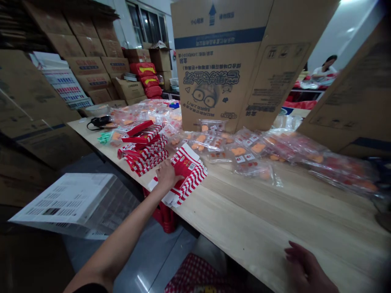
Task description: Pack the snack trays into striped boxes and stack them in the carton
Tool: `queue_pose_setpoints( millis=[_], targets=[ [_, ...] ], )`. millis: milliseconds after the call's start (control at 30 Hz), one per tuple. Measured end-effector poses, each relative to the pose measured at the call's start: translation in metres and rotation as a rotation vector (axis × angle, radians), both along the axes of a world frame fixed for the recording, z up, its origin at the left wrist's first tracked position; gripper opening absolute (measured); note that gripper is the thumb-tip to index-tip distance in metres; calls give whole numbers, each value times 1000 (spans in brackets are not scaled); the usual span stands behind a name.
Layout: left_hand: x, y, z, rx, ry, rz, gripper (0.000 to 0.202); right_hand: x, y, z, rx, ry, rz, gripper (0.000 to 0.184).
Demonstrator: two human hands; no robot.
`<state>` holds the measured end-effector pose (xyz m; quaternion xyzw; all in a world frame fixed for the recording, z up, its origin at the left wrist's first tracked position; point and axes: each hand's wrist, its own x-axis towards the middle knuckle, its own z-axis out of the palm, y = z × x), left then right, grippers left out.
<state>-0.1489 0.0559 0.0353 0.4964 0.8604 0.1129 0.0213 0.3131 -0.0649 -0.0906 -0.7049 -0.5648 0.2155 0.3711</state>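
Note:
My left hand (pixel 166 176) is closed on the left edge of the flattened red-and-white striped cartons (pixel 191 179), its thumb lying across their printed top. These cartons lie in a fanned stack at the front edge of the table. Just beyond, to the left, rises a pile of more red striped cartons (pixel 145 142). My right hand (pixel 305 266) is slightly blurred over the near right part of the table, holding nothing, with its fingers loosely apart.
Clear bags with orange and red pieces (pixel 241 152) spread along the wooden table (pixel 232 211). A tall cardboard box (pixel 220 81) stands behind them, another (pixel 348 93) at the right. A white printed box (pixel 73 199) is at the lower left. A person (pixel 325 69) sits far back.

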Motion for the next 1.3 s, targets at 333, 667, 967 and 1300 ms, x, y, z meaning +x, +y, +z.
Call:
queue_pose_setpoints(
  millis=[333, 667, 967, 1300],
  targets=[
    [133, -71, 55, 563, -138, -1204, 33, -87, 37, 163, 415, 13, 361, 43],
    [169, -66, 17, 472, -324, -1257, 51, -61, 36, 180, 178, 326, 716, 27],
    [192, -77, 19, 393, -476, -1233, 49, -53, 32, 186, 243, 273, 676, 24],
    [218, -88, 51, 248, -1093, -850, 32, -46, 28, 180, 657, 24, 73, 28]
  ],
)
